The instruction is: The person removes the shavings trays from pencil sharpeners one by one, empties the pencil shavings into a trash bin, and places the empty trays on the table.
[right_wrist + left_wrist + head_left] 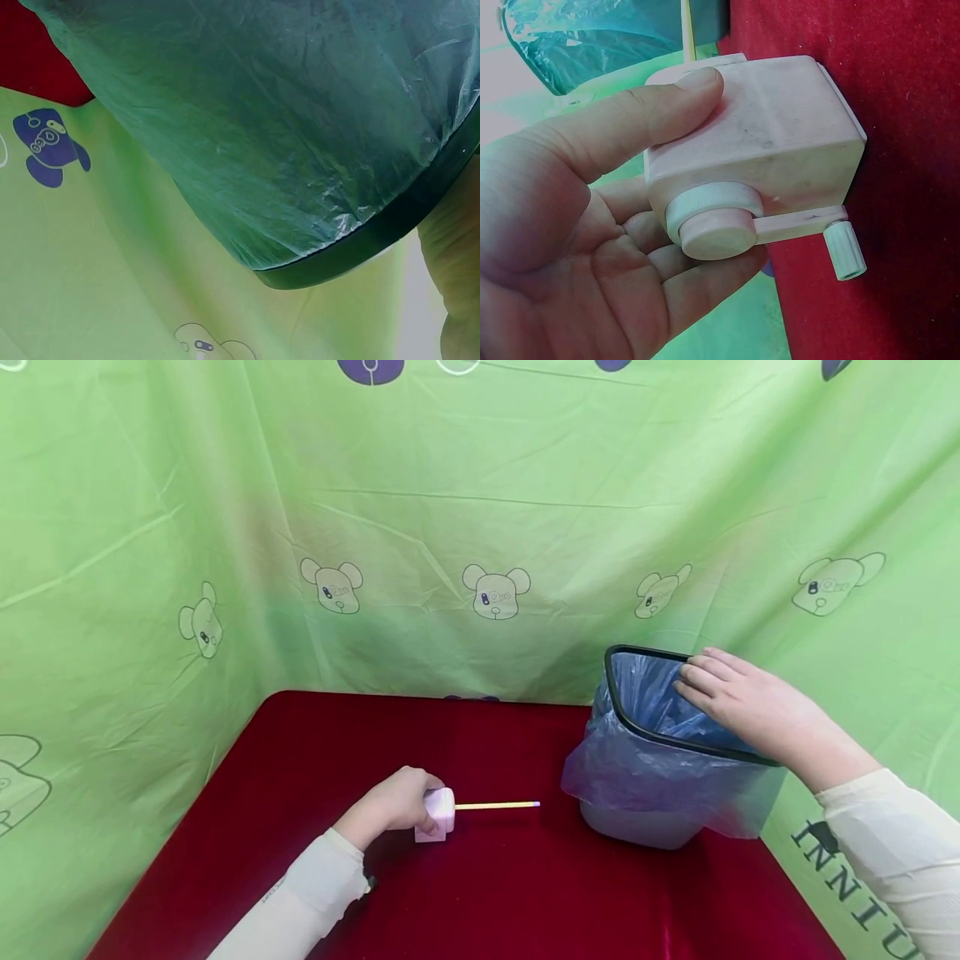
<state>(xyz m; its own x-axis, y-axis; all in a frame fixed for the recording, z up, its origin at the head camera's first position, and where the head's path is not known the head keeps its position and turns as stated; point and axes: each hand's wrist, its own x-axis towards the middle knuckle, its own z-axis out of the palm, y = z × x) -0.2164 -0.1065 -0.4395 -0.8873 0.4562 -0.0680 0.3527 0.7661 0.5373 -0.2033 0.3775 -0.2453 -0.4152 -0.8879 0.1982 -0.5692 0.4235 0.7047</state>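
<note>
My left hand [397, 802] grips a small pale pink crank pencil sharpener [441, 810] low over the red table, left of the bin. In the left wrist view the thumb presses on the body of the sharpener [772, 105], and its crank handle [845, 251] faces the camera. A thin yellow pencil [495, 806] sticks out of the far end, toward the bin. My right hand [731, 689] holds the rim of a trash bin [637, 827], fingers bent over into its mouth; the thumb is hidden. A translucent bluish bag [667, 777] lines the bin.
The red tablecloth [495, 893] covers the table. Green curtains [420, 527] printed with bear heads close in the back and both sides. The bin stands at the table's right side, close to the right curtain, its black rim [678, 741] around the bag.
</note>
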